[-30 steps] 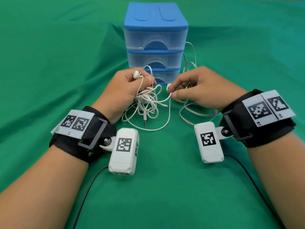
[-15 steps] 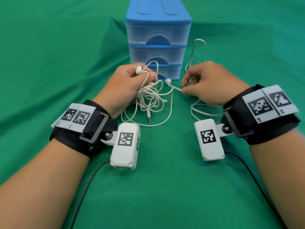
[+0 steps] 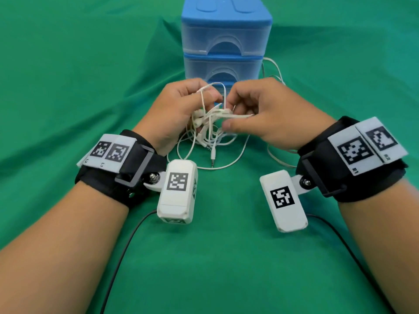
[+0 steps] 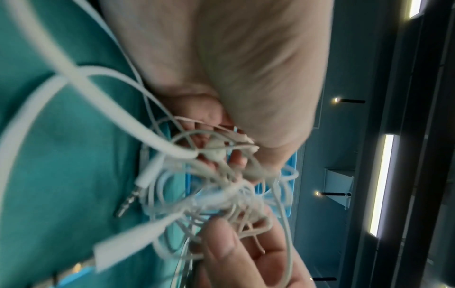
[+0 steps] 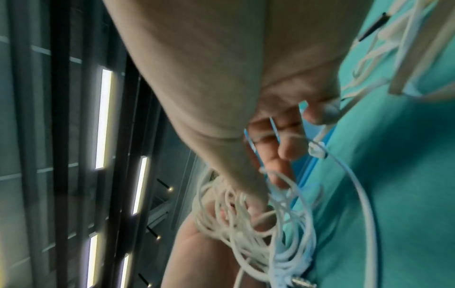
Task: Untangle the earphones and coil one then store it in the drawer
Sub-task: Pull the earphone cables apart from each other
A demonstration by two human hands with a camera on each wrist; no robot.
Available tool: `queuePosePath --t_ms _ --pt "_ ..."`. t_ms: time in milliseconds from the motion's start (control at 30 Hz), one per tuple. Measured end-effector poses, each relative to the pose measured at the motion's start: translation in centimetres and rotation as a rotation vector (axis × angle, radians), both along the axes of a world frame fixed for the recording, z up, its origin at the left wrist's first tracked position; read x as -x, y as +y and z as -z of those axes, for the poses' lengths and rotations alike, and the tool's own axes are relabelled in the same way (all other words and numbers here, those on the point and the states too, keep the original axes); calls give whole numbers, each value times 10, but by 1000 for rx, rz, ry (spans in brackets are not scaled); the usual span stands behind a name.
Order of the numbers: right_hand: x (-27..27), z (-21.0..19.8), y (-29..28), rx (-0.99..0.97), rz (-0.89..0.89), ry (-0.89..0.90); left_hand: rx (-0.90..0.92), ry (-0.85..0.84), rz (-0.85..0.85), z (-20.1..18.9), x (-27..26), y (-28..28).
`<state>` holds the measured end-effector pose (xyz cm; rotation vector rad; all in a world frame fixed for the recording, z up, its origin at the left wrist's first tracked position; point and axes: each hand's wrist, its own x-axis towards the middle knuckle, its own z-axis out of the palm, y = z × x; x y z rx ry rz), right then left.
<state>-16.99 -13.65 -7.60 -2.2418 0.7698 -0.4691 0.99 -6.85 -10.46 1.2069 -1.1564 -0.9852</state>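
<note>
A tangle of white earphone cables (image 3: 209, 128) hangs between my two hands just above the green cloth, in front of the blue drawer unit (image 3: 224, 39). My left hand (image 3: 181, 107) grips the knot from the left, with a cable looped over its forefinger. My right hand (image 3: 256, 109) has its fingers curled into the knot from the right, thumb stretched under it. An audio plug (image 3: 212, 156) dangles from the bundle. In the left wrist view the tangle (image 4: 221, 185) is blurred; the right wrist view shows loops (image 5: 248, 220) beneath the fingers.
The drawer unit's three clear drawers are shut. More white cable (image 3: 275, 71) trails on the cloth to the right of the unit and under my right wrist (image 3: 278, 159). Green cloth (image 3: 79, 75) covers the whole table. Black camera leads (image 3: 127, 241) run back from both wrists.
My right hand has moved left from beside the knot and now meets my left hand at the tangle. The earbud it drew out to the right is back in the bundle.
</note>
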Motion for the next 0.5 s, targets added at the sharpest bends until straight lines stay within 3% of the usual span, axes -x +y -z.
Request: queuePosePath --t_ms 133,300,400,500 --pt "3 4 -8 -25 197 -163 -18 136 107 -6 1 4" --pt "6 6 -17 -46 369 -346 -22 119 143 -5 -1 4" --pt "6 6 -15 -20 397 -362 5 68 123 -1 0 3" --pt "3 4 -9 -58 315 -419 10 39 97 0 1 2"
